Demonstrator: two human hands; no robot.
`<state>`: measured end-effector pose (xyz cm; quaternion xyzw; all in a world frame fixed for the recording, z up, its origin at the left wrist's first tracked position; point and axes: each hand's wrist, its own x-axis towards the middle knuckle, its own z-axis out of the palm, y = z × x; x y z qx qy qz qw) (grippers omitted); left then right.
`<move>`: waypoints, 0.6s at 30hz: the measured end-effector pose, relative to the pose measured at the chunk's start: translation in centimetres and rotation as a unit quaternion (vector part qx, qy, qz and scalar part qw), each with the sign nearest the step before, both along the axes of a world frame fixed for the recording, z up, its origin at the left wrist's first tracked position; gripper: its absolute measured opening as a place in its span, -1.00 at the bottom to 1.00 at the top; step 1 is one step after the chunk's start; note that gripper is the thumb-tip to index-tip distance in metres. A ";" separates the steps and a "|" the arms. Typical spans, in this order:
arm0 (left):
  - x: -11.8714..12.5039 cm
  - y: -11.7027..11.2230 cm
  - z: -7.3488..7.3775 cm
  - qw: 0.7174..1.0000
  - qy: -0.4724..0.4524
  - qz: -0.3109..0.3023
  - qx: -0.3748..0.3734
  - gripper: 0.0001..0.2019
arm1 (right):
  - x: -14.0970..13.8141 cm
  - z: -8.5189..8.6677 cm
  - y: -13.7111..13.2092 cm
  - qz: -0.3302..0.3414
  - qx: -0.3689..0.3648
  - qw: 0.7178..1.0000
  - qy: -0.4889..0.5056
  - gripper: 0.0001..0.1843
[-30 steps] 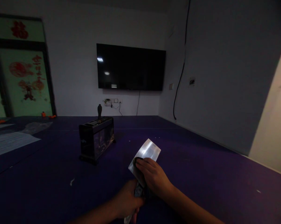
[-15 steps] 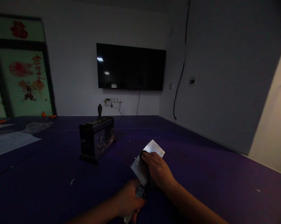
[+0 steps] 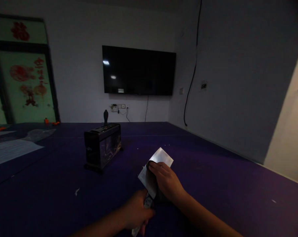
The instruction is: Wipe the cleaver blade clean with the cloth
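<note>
A cleaver with a broad, shiny rectangular blade (image 3: 163, 156) is held over the purple surface at the lower middle. My left hand (image 3: 136, 210) wraps round its pale patterned handle (image 3: 148, 201), and the fingers are closed. Across the blade lies my right hand (image 3: 166, 180), its fingers bent and pressing a thin dark piece (image 3: 151, 164) against the metal. That piece looks like a dark cloth or pad; most of it is hidden under the palm. The blade's lower part is in shadow.
A black box-shaped device with clear side panels and a knob (image 3: 103, 144) stands ahead on the left of the purple table (image 3: 213, 191). Paper sheets (image 3: 13, 150) and clear plastic (image 3: 39, 134) lie far left. White scraps (image 3: 76, 192) are scattered about. A television (image 3: 139, 70) hangs behind.
My right hand and the dark piece have slid slightly left on the blade. The blade has shifted a little left too. My left hand stays almost where it was.
</note>
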<state>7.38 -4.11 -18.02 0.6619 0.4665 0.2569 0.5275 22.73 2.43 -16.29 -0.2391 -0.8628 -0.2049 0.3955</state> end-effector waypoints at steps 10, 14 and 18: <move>0.3 -0.2 0.5 1.000 0.020 -0.001 0.018 -0.73 | -0.2 0.4 -0.9 0.042 0.017 0.999 -0.023 -0.67; 0.2 -0.1 0.0 1.000 0.027 -0.011 0.008 -0.69 | 0.0 0.6 -0.8 0.032 0.015 0.999 -0.021 -0.67; 0.2 -0.1 0.2 0.999 0.036 -0.017 0.010 -0.70 | 0.3 0.8 -0.4 0.011 0.008 1.000 0.006 -0.64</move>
